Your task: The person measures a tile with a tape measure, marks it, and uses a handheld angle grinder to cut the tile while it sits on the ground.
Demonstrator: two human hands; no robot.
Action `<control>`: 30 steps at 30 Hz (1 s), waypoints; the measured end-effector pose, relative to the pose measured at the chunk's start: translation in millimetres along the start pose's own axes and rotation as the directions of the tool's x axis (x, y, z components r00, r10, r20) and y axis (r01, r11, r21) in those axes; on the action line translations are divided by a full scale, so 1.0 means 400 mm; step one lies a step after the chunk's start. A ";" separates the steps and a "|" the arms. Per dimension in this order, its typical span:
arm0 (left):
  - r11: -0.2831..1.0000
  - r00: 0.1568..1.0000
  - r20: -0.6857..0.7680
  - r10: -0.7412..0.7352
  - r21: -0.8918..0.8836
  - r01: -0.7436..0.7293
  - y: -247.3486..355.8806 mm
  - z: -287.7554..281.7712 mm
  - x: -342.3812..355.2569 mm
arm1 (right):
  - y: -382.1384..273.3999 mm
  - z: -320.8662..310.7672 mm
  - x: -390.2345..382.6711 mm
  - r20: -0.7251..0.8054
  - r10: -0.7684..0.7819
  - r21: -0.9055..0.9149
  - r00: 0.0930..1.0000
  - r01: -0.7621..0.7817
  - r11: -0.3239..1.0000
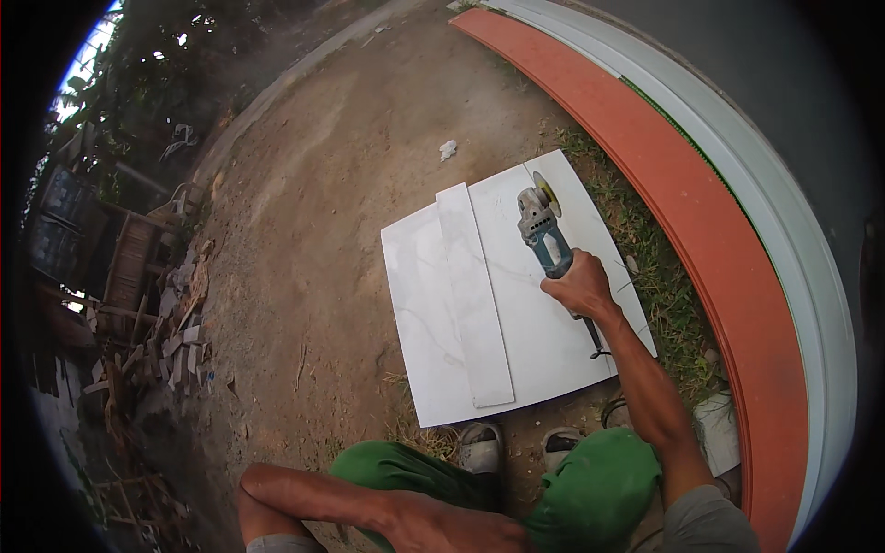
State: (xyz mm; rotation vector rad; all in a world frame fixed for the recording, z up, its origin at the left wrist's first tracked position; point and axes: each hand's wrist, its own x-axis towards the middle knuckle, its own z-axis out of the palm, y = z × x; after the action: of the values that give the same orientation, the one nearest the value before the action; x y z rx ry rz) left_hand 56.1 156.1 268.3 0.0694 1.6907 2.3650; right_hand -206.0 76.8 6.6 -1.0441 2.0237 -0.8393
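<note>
My right hand [583,284] is wrapped round the body of a teal and grey angle grinder [548,244]. Its disc [546,192] stands on edge at the far right part of a large white tile [415,313]; whether it touches the surface I cannot tell. A thin line runs in from the tile's far edge beside the disc. Across the tile lies a narrow white tile strip [475,304]. My left forearm crosses in front of my knees, and my left hand [479,535] is low at the picture's edge, its fingers hidden.
Bare brown soil [304,230] surrounds the tile, with grass [668,286] along its right. Beyond curves a red and white border [682,166]. My sandalled feet [481,447] are at the tile's near edge. Broken scraps [180,355] and a wooden chair [134,263] are at left.
</note>
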 end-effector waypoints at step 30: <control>0.072 0.563 -0.723 0.400 -0.588 -0.806 -0.151 0.163 0.153 | 0.041 0.155 0.033 0.018 0.044 -0.093 0.999 -0.042 0.995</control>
State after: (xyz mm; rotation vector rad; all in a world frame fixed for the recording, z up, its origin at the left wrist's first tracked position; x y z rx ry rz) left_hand 17.6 248.1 227.2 0.1935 -0.0361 3.8727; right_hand -168.2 59.2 -43.6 -1.0514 2.0777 -0.7155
